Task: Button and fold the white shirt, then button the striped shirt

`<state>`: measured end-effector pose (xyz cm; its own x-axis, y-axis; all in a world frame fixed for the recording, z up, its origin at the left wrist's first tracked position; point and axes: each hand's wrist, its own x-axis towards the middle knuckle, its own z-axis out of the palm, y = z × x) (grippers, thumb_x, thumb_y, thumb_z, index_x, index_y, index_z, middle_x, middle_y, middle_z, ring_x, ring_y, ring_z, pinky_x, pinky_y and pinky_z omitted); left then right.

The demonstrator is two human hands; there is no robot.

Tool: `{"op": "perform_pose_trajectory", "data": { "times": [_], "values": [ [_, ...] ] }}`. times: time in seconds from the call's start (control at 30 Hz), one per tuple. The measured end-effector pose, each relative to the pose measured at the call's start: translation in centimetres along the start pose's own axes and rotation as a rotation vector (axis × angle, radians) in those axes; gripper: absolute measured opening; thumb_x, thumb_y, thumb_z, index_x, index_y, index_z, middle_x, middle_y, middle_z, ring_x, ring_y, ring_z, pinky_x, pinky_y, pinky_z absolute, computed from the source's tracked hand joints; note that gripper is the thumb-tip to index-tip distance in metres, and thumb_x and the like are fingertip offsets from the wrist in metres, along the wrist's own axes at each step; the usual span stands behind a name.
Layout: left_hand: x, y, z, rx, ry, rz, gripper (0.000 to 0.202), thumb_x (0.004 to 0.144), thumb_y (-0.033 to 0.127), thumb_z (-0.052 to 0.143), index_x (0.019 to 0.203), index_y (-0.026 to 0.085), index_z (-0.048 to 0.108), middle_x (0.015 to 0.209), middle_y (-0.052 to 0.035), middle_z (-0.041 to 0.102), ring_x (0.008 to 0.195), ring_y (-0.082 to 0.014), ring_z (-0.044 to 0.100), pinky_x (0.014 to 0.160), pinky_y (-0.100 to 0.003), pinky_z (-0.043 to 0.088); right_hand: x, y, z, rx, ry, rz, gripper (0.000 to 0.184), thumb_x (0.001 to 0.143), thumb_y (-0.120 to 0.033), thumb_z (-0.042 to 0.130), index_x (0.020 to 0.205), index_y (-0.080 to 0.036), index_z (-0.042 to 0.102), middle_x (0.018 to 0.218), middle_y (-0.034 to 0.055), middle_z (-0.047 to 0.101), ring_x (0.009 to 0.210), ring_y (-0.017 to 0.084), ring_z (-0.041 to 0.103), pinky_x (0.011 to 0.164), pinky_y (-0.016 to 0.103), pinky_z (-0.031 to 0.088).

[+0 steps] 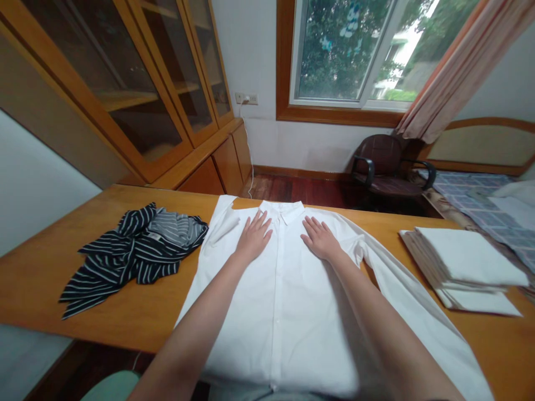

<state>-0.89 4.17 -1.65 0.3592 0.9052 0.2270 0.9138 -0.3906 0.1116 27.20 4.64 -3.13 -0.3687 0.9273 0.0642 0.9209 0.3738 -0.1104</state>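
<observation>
A white button-up shirt [288,295] lies front side up on the wooden table, its collar toward the far edge. My left hand [253,238] rests flat on the shirt just left of the collar, fingers spread. On the other side of the button placket, my right hand [320,238] lies flat below the right shoulder, fingers stretched out. One sleeve runs down along the right side of the shirt. The other sleeve lies at the left, mostly beside the body of the shirt. Neither hand grips anything.
A crumpled black-and-white striped garment [137,245] lies on the left of the table [37,278]. Folded white cloths [472,262] are stacked at the right. Beyond stand a glass-door cabinet [175,100], an office chair [384,167] and a bed [480,195]. A round pale-green top [111,387] shows bottom left.
</observation>
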Motion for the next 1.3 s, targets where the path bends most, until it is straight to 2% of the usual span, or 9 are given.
{"op": "perform_pose_trajectory", "data": {
  "times": [0.17, 0.33, 0.47, 0.57, 0.7, 0.93, 1.07, 1.17, 1.3],
  "values": [
    [-2.7, 0.4, 1.0, 0.004, -0.084, 0.022, 0.055, 0.102, 0.048, 0.031, 0.150, 0.025, 0.040, 0.161, -0.0045, 0.031, 0.151, -0.0250, 0.022, 0.123, -0.051, 0.020, 0.9, 1.3, 0.0, 0.004, -0.001, 0.015, 0.062, 0.102, -0.047, 0.031, 0.154, -0.013, 0.033, 0.163, 0.0095, 0.023, 0.151, 0.027, 0.021, 0.121, 0.051, 0.017],
    [-2.8, -0.3, 1.7, 0.016, -0.087, 0.011, 0.059, 0.102, 0.052, 0.027, 0.155, 0.026, 0.032, 0.163, -0.0040, 0.025, 0.152, -0.0243, 0.019, 0.123, -0.052, 0.016, 1.3, 1.2, -0.1, 0.023, -0.002, 0.071, 0.061, 0.102, -0.045, 0.034, 0.153, -0.012, 0.034, 0.162, 0.0104, 0.025, 0.151, 0.027, 0.021, 0.121, 0.051, 0.018],
    [-1.8, -0.6, 1.6, 0.014, -0.095, -0.001, 0.060, 0.101, 0.053, 0.028, 0.155, 0.028, 0.030, 0.163, -0.0034, 0.025, 0.152, -0.0242, 0.018, 0.123, -0.052, 0.014, 0.6, -1.0, -0.3, 0.049, 0.047, 0.106, 0.058, 0.103, -0.042, 0.032, 0.151, -0.010, 0.038, 0.160, 0.0128, 0.030, 0.149, 0.028, 0.025, 0.120, 0.052, 0.019],
    [-1.2, -0.8, 1.5, 0.010, -0.101, 0.001, 0.061, 0.101, 0.053, 0.029, 0.156, 0.026, 0.029, 0.163, -0.0038, 0.024, 0.152, -0.0248, 0.017, 0.123, -0.052, 0.014, -0.6, -3.5, -0.3, 0.080, 0.100, 0.005, 0.057, 0.104, -0.041, 0.031, 0.151, -0.011, 0.039, 0.160, 0.0126, 0.031, 0.149, 0.027, 0.025, 0.120, 0.050, 0.020],
    [-0.7, -1.4, 1.5, 0.011, -0.100, -0.007, 0.061, 0.101, 0.053, 0.029, 0.156, 0.026, 0.029, 0.164, -0.0044, 0.023, 0.152, -0.0250, 0.017, 0.123, -0.053, 0.012, -2.2, -5.4, 0.2, 0.092, 0.068, -0.103, 0.059, 0.102, -0.045, 0.034, 0.151, -0.014, 0.039, 0.160, 0.0125, 0.031, 0.149, 0.028, 0.027, 0.120, 0.050, 0.021],
    [0.6, -2.2, 1.7, -0.004, -0.122, 0.003, 0.060, 0.101, 0.052, 0.030, 0.155, 0.025, 0.031, 0.163, -0.0056, 0.024, 0.153, -0.0251, 0.015, 0.123, -0.054, 0.012, -1.8, -3.7, 0.3, 0.037, 0.062, -0.028, 0.062, 0.102, -0.048, 0.035, 0.154, -0.013, 0.034, 0.161, 0.0124, 0.027, 0.150, 0.028, 0.024, 0.121, 0.051, 0.018],
    [1.0, -2.1, 1.2, -0.017, -0.102, -0.002, 0.054, 0.102, 0.043, 0.031, 0.151, 0.021, 0.038, 0.163, -0.0063, 0.027, 0.152, -0.0250, 0.016, 0.123, -0.053, 0.016, -0.8, -3.2, 0.2, 0.021, 0.054, -0.015, 0.063, 0.102, -0.048, 0.034, 0.154, -0.013, 0.034, 0.161, 0.0120, 0.027, 0.150, 0.027, 0.024, 0.120, 0.050, 0.019],
    [0.3, -1.2, 0.8, -0.022, -0.072, 0.007, 0.051, 0.102, 0.040, 0.031, 0.149, 0.022, 0.040, 0.161, -0.0050, 0.031, 0.152, -0.0249, 0.019, 0.123, -0.053, 0.018, -0.2, -2.8, 0.2, 0.016, 0.049, -0.015, 0.063, 0.102, -0.048, 0.033, 0.154, -0.012, 0.033, 0.161, 0.0116, 0.026, 0.150, 0.027, 0.024, 0.121, 0.050, 0.019],
    [-1.8, 0.6, 1.0, -0.016, -0.071, 0.045, 0.053, 0.102, 0.046, 0.030, 0.150, 0.025, 0.039, 0.160, -0.0032, 0.033, 0.151, -0.0242, 0.020, 0.123, -0.053, 0.018, 0.3, -2.0, 0.3, 0.019, 0.046, 0.005, 0.063, 0.102, -0.047, 0.034, 0.154, -0.012, 0.033, 0.161, 0.0117, 0.026, 0.150, 0.027, 0.023, 0.121, 0.050, 0.017]
  ]
}}
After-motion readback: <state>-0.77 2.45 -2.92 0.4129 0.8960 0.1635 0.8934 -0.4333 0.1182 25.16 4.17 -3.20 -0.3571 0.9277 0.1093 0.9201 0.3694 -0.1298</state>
